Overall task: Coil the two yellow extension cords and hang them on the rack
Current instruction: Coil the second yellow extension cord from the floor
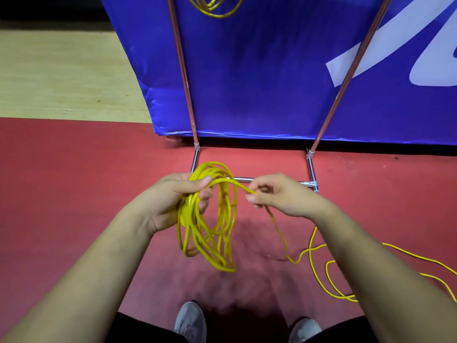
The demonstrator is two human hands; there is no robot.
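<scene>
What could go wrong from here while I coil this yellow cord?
The loose cord on the floor crosses itself in loops, so it may knot as the right hand draws it in. The coil hangs in uneven loops from the left hand; some might slip out of that grip.

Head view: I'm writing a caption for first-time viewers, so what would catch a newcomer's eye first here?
The bright yellow coil at centre stands out, gripped by the left hand while the right hand pinches its feeding strand. The loose cord trails over the red floor at lower right. Behind, a blue banner fills the top, a second yellow coil showing at the frame's upper edge.
</scene>
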